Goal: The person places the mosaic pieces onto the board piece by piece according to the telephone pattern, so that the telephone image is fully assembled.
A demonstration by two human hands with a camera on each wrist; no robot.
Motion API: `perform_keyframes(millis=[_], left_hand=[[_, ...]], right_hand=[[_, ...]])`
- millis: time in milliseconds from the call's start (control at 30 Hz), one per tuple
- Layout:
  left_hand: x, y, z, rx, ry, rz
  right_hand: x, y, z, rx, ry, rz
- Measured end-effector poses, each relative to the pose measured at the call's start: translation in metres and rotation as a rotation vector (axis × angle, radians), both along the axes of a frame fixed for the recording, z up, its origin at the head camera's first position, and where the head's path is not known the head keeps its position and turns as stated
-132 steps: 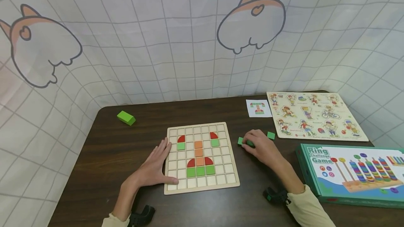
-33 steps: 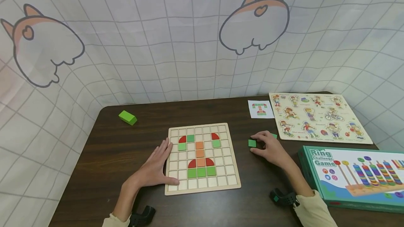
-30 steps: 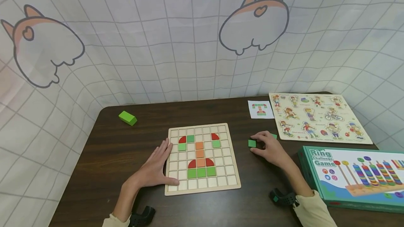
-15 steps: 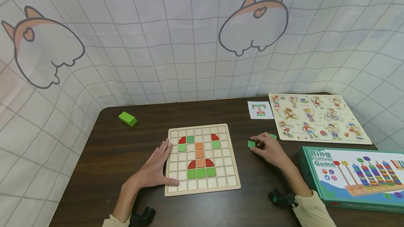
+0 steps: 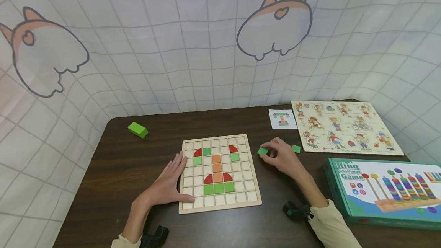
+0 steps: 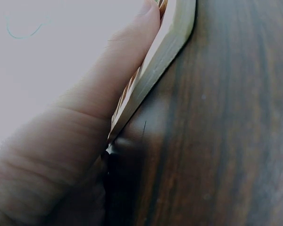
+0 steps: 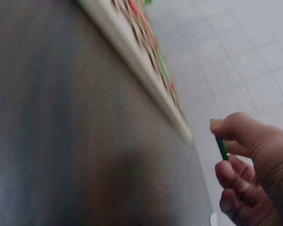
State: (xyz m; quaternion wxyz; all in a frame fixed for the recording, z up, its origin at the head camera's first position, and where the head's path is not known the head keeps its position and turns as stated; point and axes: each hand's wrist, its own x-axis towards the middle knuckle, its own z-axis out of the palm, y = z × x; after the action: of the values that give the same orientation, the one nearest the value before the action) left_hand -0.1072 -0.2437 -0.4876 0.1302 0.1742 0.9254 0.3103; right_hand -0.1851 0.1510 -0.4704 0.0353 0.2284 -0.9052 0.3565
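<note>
A wooden grid board (image 5: 256, 202) lies on the table with red quarter-circle, green square and orange square tiles set in some cells. My left hand (image 5: 164, 184) rests along its left edge, fingers extended, the thumb over the front left corner. In the left wrist view the thumb (image 6: 125, 56) touches the board's rim (image 6: 158, 61). To the right of the board, my right hand (image 5: 283, 156) pinches a green square tile (image 5: 262, 151) between thumb and fingers. The right wrist view shows that tile (image 7: 220, 146) edge-on, held above the table. Another green square tile (image 5: 296, 149) lies behind the right hand.
A pattern card (image 5: 282, 119) lies behind the right hand. Beside it is a wooden puzzle board (image 5: 348, 125) with child figures. A Ring Challenge Game box (image 5: 389, 190) sits at the right. One bright green block (image 5: 138, 129) stands at the back left, before a tiled curtain (image 5: 193, 41).
Since the oldest frame, a green tile has come onto the board beside the back left red piece. Just now the right hand has lifted another green tile leftward. The left hand stays still.
</note>
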Motion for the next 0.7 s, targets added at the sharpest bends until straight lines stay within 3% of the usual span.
perform_keyframes(millis=[267, 433, 500, 700], left_hand=[[-0.001, 0.001, -0.001, 0.005, -0.007, -0.008], [-0.002, 0.001, 0.001, 0.006, -0.014, -0.007], [-0.002, 0.0, 0.002, 0.008, -0.012, -0.006], [0.0, -0.001, 0.003, 0.004, -0.018, -0.013]], right_hand=[[-0.019, -0.061, 0.01, -0.061, 0.046, 0.239], [-0.031, -0.102, 0.009, 0.034, 0.005, 0.392], [-0.034, -0.115, 0.009, 0.074, -0.019, 0.406], [-0.037, -0.138, 0.01, 0.212, -0.077, 0.342]])
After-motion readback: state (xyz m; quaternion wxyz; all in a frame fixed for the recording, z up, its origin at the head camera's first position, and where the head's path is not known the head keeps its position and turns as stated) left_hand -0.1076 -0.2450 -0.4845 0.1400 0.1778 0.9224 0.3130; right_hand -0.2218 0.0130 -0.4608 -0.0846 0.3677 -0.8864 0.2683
